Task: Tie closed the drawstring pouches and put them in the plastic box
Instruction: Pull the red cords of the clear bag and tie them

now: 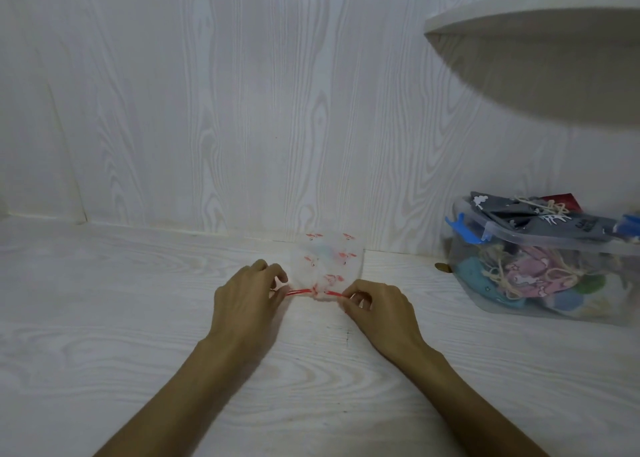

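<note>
A white drawstring pouch with small red prints lies on the white wood-grain table, its gathered mouth toward me. Two red drawstrings run sideways out of that mouth. My left hand pinches the string ends on the left side. My right hand pinches those on the right, and the strings are stretched taut between the two hands. At the right stands the clear plastic box with blue latches, filled with several tied pouches in grey, pink, blue and green.
A white wood-grain wall rises just behind the pouch. A rounded white shelf juts out at the upper right, above the box. A small brown round object lies on the table by the box's left side.
</note>
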`<state>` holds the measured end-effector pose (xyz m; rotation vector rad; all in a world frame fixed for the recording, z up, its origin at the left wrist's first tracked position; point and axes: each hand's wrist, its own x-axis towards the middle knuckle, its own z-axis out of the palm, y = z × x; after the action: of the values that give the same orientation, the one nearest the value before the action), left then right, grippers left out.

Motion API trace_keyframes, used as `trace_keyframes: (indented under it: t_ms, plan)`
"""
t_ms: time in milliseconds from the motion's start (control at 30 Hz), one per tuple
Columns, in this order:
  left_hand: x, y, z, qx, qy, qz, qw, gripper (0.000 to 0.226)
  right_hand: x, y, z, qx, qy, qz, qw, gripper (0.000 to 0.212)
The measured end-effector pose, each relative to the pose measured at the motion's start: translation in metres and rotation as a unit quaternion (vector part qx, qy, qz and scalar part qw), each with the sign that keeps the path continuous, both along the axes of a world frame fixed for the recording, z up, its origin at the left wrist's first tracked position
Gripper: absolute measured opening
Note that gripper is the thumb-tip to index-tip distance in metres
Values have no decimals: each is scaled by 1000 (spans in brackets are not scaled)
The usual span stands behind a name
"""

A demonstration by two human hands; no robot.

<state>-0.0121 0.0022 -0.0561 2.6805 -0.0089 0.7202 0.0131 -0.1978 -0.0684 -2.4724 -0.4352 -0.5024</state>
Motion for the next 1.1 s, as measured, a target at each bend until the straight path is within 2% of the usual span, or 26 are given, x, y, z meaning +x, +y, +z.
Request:
trace_keyframes:
  t_ms: [67, 133, 300, 367, 433, 533, 633, 700, 767, 867, 933, 1000, 1100]
  plan:
    - [-8, -7, 4, -36, 26, -13, 999, 15, 3, -2, -3, -26, -59, -3, 998, 13]
    - [-13, -19, 1, -30, 81, -49, 995, 20, 4, -1, -1, -36, -87, 10, 995, 11]
    - [-6, -24, -15, 3, 123, -38, 992, 33, -3, 3, 1, -4, -74, 52, 996, 12]
    - [-5, -25, -15, -67, 117, -13, 991, 34, -6, 6, 3, -3, -70, 65, 995, 14]
    - [-6, -27, -12, -201, 98, 7, 975, 31, -7, 9, 2, -5, -65, 73, 995, 15]
    - [-5, -24, -8, -410, 52, 3, 911, 23, -12, 14, 0, -10, -54, 84, 995, 18]
    - [0, -18, -9, -501, 25, 6, 865, 15, -16, 17, 2, -10, -46, 93, 995, 19]
    - [4, -15, -10, -522, 9, 16, 853, 27, -19, 17, 4, -11, -41, 95, 995, 19]
    - [8, -13, -12, -532, 2, 14, 847, 27, -21, 18, 5, -7, -28, 95, 995, 20]
    - [10, -7, -15, -531, 23, -24, 846, 10, -20, 16, 5, 11, -3, 107, 994, 18]
    - [10, -2, -17, -459, 27, -15, 888, 17, -19, 15, 4, 12, 0, 111, 994, 17]
    - [8, -1, -15, -348, 34, 38, 936, 31, -17, 15, 2, 14, -1, 112, 994, 17]
    - [3, -4, -11, -203, 25, 70, 976, 36, -15, 16, 1, 6, -2, 109, 994, 19]
